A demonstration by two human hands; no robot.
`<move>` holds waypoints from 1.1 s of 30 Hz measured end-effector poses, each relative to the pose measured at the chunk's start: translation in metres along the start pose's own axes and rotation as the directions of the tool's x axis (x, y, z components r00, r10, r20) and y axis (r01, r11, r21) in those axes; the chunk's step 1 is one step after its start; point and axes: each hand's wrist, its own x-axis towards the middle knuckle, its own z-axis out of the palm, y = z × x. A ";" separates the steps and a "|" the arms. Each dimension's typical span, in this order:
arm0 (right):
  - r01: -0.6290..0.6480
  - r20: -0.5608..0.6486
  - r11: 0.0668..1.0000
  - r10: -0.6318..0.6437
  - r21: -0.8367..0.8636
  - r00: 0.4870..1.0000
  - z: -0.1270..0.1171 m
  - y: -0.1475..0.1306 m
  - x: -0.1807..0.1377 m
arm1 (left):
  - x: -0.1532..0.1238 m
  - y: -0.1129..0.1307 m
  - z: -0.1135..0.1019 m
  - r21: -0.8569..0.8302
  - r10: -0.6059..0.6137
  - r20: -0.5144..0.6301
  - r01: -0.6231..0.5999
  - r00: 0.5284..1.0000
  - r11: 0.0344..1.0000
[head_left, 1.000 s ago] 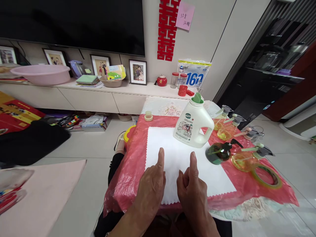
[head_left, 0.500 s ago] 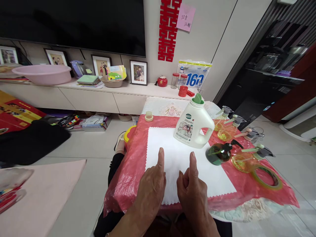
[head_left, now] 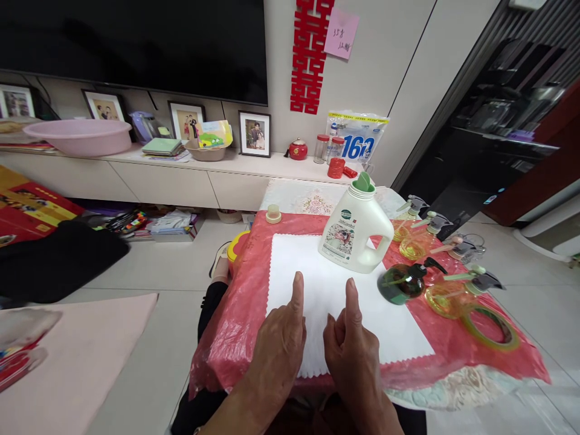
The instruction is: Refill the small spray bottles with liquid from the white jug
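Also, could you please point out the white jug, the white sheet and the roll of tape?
White jug [head_left: 356,233], head view: front of its body.
White sheet [head_left: 323,285], head view: bare part near its middle.
Roll of tape [head_left: 511,339], head view: lower right of its ring.

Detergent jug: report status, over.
Left hand, right hand: nothing visibly held, one digit extended each. Detergent jug upright on white mat, green spout exposed. Green pump bottle close by, to the right.

White jug [head_left: 351,232], uncapped, is stood upright on far-right part of scallop-edged white mat [head_left: 324,290], laid flat.
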 end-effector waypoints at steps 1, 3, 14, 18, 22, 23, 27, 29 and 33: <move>0.001 0.002 1.000 -0.001 -0.001 1.000 0.000 0.000 0.000 | 0.000 0.000 0.000 -0.001 -0.001 0.001 0.001 1.000 1.000; 0.003 -0.004 1.000 -0.003 -0.005 1.000 0.000 -0.001 0.001 | -0.001 0.000 0.001 -0.001 -0.010 0.011 0.010 1.000 1.000; 0.075 0.191 0.992 -0.094 0.103 0.977 0.001 0.015 0.007 | -0.011 -0.018 0.028 0.109 0.022 0.175 -0.042 0.984 0.993; 0.069 -0.051 0.995 -0.065 0.071 0.997 -0.012 0.049 0.040 | -0.023 -0.037 0.056 0.068 0.086 0.008 -0.086 0.996 0.994; -0.059 -0.273 0.988 0.019 -0.140 0.962 -0.017 0.099 0.087 | -0.039 -0.050 0.084 0.120 0.110 -0.126 -0.095 0.986 0.988; -0.083 -0.292 0.985 0.036 -0.150 0.956 -0.015 0.111 0.097 | -0.043 -0.052 0.089 0.149 0.132 -0.157 -0.108 0.979 0.983; -0.160 -0.245 0.979 0.126 -0.126 0.961 0.005 0.145 0.127 | -0.053 -0.061 0.099 0.186 0.249 -0.160 -0.219 0.955 0.958; -0.222 -0.195 0.971 0.202 -0.088 0.960 0.016 0.156 0.136 | -0.055 -0.063 0.101 0.157 0.239 -0.149 -0.215 0.960 0.964; -0.410 -0.104 0.912 0.408 0.006 0.907 0.032 0.172 0.145 | -0.056 -0.063 0.109 0.133 0.179 -0.204 -0.154 0.962 0.979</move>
